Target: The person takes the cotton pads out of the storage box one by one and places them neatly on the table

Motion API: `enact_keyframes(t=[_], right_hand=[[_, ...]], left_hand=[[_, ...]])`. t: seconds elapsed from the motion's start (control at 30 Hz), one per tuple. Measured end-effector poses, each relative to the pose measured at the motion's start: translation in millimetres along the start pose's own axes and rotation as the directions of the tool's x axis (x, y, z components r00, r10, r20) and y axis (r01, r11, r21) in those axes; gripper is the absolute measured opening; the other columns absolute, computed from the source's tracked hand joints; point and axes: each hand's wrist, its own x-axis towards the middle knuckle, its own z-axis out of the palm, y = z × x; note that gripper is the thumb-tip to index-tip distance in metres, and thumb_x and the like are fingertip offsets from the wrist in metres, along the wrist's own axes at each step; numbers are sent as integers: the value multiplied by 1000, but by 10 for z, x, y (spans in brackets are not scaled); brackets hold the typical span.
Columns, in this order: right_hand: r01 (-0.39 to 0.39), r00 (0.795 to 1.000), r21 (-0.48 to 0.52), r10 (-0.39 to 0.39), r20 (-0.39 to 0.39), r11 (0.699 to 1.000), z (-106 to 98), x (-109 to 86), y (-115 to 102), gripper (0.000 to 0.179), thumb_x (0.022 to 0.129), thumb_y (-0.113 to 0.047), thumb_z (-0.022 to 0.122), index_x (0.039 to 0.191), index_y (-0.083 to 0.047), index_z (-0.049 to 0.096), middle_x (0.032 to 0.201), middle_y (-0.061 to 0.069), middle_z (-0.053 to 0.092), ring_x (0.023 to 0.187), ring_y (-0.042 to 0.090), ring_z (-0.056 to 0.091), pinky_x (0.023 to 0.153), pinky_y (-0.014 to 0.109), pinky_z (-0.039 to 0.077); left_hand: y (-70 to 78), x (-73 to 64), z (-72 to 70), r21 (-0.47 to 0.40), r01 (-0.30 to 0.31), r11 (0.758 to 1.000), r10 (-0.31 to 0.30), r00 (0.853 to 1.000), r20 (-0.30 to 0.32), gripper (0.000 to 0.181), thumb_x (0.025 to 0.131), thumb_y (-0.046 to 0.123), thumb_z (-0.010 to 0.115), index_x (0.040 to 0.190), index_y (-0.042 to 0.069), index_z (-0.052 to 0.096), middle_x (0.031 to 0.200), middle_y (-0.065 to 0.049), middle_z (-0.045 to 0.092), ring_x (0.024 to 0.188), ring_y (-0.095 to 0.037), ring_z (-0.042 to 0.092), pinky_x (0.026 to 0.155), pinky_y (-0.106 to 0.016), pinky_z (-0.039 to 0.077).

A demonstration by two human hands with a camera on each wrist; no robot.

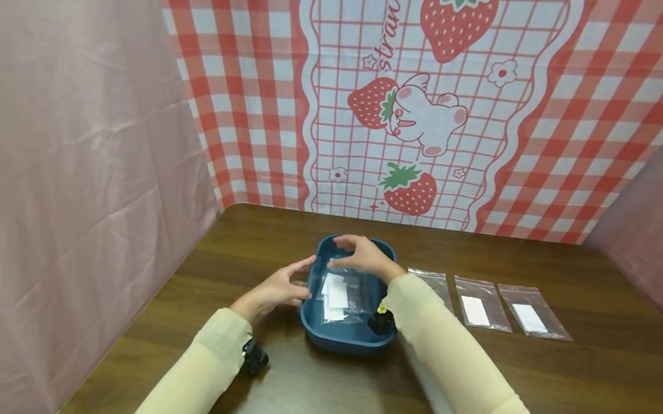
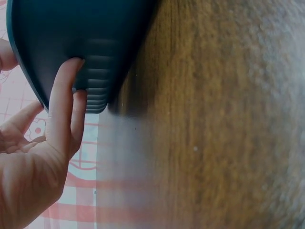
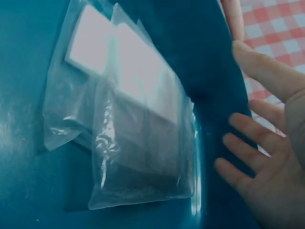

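A blue plastic tray (image 1: 349, 341) stands on the table, with clear zip bags (image 3: 143, 157) lying overlapped in it, each with a white rectangular piece (image 1: 336, 292) inside. My left hand (image 1: 279, 287) is at the tray's left side. In the left wrist view its fingers (image 2: 62, 100) lie fairly straight against the tray's ribbed outer wall. Above the far part of the tray is my right hand (image 1: 365, 257), holding nothing. Its fingers (image 3: 248, 152) are spread and gently bent in the right wrist view, apart from the bags.
To the tray's right, three more clear zip bags lie in a row: one partly behind the right sleeve (image 1: 433, 280), a middle bag (image 1: 495, 298) and a far-right bag (image 1: 547, 309). A strawberry-print cloth (image 1: 247, 106) hangs behind the wooden table (image 1: 196, 324).
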Motion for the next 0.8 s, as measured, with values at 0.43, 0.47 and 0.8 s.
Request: enact_keyframes(t=[0.43,0.47,0.8], right_hand=[[-73,903,-205,151,402,976,26,-24,153,79,70,-30,81,138,-15,45,142,10,39,129,26,33,105,48,26],[-78,887,-217,167,430,973,24,-29,155,82,69,-31,82,140,-17,43,143,9,36,130,27,31,105,49,24],[-39,880,-284,168,445,958,38,-48,120,72,73,-21,79,137,-19,46,136,5,44,118,23,39,103,49,27]], left_hand=[[-14,9,1,-10,-12,1000,13,1000,6,80,78,-6,60,147,19,29,143,-14,33,114,-35,49,75,-41,52],[-16,11,2,-11,-12,1000,12,1000,3,80,78,-6,60,147,19,29,143,-14,34,114,-35,49,75,-40,52],[-42,16,8,-17,-15,1000,15,1000,-5,80,78,-7,60,147,19,30,143,-15,33,112,-34,50,73,-40,53]])
